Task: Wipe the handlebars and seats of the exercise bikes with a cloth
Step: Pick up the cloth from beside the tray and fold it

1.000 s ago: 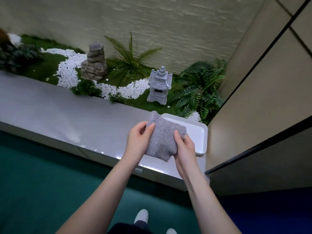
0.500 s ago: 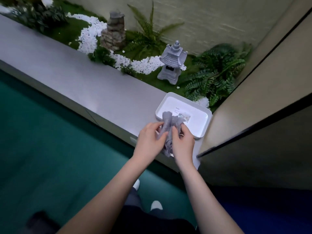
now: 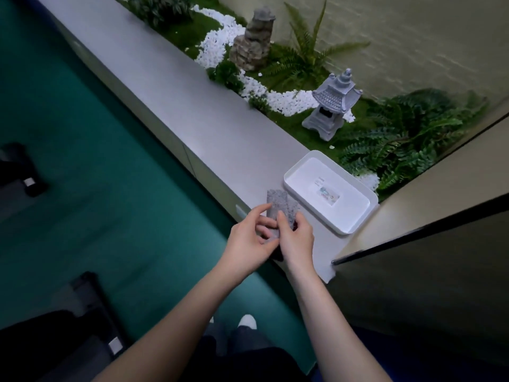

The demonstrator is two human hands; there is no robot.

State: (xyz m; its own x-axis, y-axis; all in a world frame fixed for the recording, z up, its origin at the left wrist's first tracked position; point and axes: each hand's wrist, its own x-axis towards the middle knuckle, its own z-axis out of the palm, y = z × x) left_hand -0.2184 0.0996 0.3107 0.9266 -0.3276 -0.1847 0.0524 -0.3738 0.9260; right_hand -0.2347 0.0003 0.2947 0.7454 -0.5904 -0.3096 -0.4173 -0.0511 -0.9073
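A fluffy grey cloth (image 3: 278, 203) is bunched into a narrow roll in front of me, over the near edge of a grey ledge (image 3: 176, 92). My left hand (image 3: 249, 239) and my right hand (image 3: 296, 239) both grip its lower part, fingers curled round it. Only the cloth's upper end shows above my fingers. No exercise bike handlebar or seat can be made out; dark equipment bases (image 3: 19, 172) stand at the left on the green floor.
A white tray (image 3: 355, 227) with a small label inside sits on the ledge just right of my hands. Behind the ledge lies a garden bed with a stone lantern (image 3: 332, 104), a rock stack (image 3: 252, 41), white pebbles and ferns. A dark-edged wall panel (image 3: 413, 238) stands at the right.
The cloth went from spread flat between both hands to bunched into a narrow roll. My view swung left and down, showing more green floor and dark equipment bases.
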